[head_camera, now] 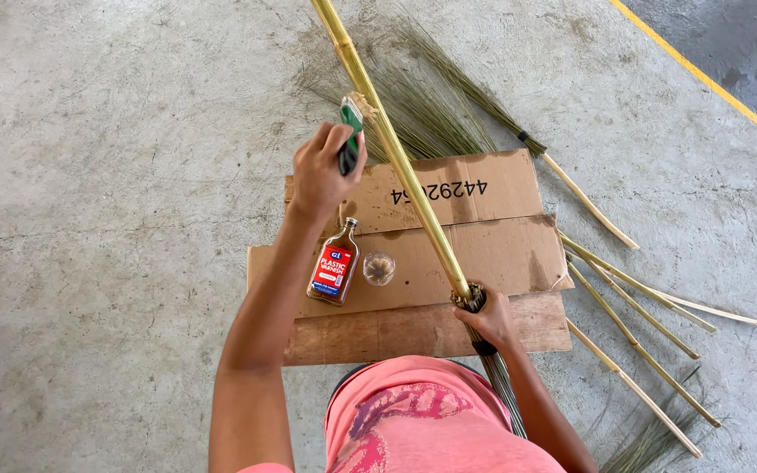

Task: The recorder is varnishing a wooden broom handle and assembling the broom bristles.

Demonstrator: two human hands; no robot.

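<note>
My left hand [321, 175] closes its fingers around a green-handled brush [350, 131], just left of the bamboo broom handle [396, 153] and touching it. A brown varnish bottle [335, 267] lies on the cardboard [501, 254] left of that handle. My right hand [488, 317] grips the handle's lower end.

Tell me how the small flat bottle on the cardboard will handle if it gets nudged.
The bottle looks like glass, so probably fragile on the concrete floor. It lies flat on the cardboard, so it should slide rather than roll. Its liquid likely makes it heavy for its size.
</note>
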